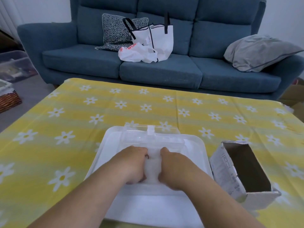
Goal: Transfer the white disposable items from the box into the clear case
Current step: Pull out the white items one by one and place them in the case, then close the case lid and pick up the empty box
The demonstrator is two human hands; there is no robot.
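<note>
A clear case (153,139) stands with its lid raised on a white tray (108,145) near the table's front edge. Inside it lies a bundle of white disposable items (153,167). My left hand (133,165) grips the bundle's left side with curled fingers. My right hand (172,168) grips its right side the same way. The cardboard box (230,171) lies to the right of the tray with its top torn open; its dark inside shows nothing white.
A yellow tablecloth with white daisies (115,106) covers the table. Behind it stands a blue sofa (82,60) with bags (153,41) and cushions. A wicker basket (8,99) sits on the floor at the left.
</note>
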